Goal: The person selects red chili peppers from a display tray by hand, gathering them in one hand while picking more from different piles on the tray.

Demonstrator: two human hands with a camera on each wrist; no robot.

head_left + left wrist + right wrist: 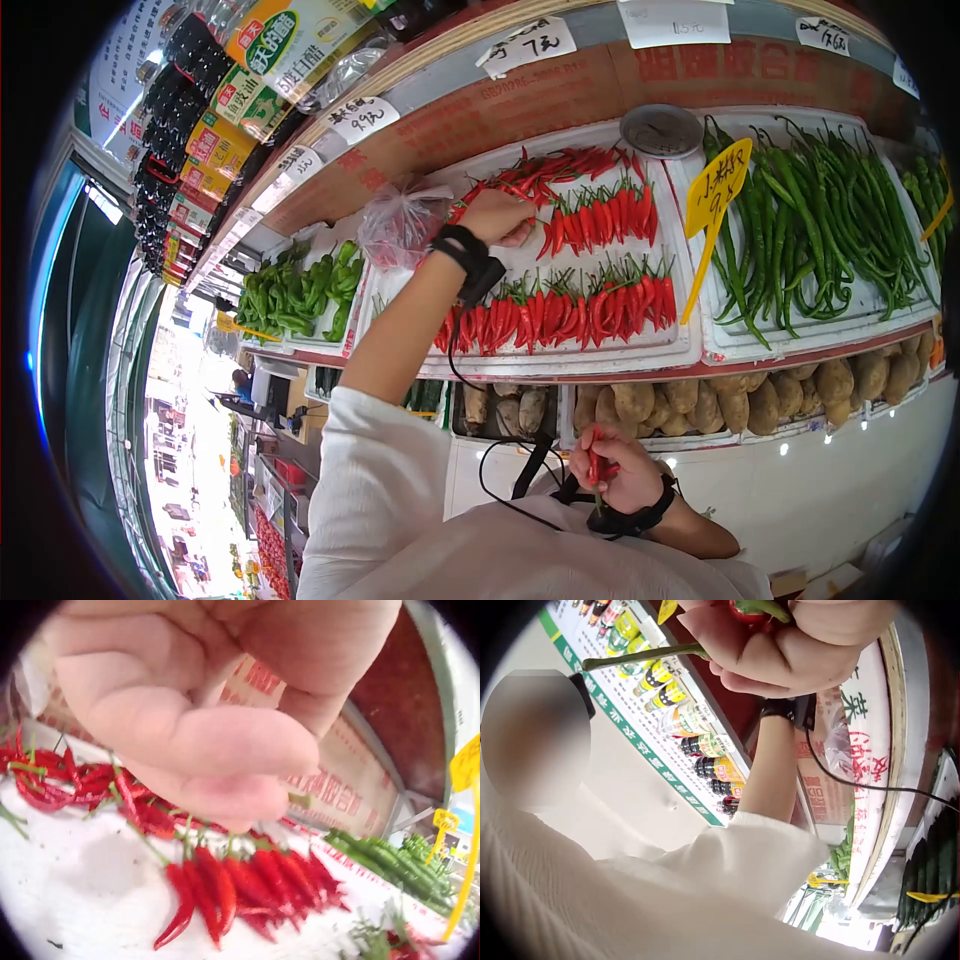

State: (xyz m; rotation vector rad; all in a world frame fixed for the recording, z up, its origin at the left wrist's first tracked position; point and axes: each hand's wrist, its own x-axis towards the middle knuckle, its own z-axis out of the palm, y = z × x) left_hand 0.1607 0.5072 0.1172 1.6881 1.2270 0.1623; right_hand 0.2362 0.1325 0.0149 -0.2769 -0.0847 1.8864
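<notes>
My left hand (500,218) reaches over the white foam tray (690,345), beside the upper row of red chilies (600,220). In the left wrist view, the bent fingers of this hand (187,727) hang above the chilies (217,889); a short green stem end shows by a fingertip, and whether they pinch it is hidden. Close to my body, my right hand (620,475) grips red chilies (597,460). From the right wrist view, that hand (787,652) has fingers curled round a red chili (746,611), with a long green stem sticking out.
A plastic bag (400,225) lies left of the chilies, and a metal dish (661,131) stands behind them. Long green peppers (820,220) fill the tray at right, near a yellow price sign (718,185). Potatoes (760,405) lie below; bottles (225,110) line the upper shelf.
</notes>
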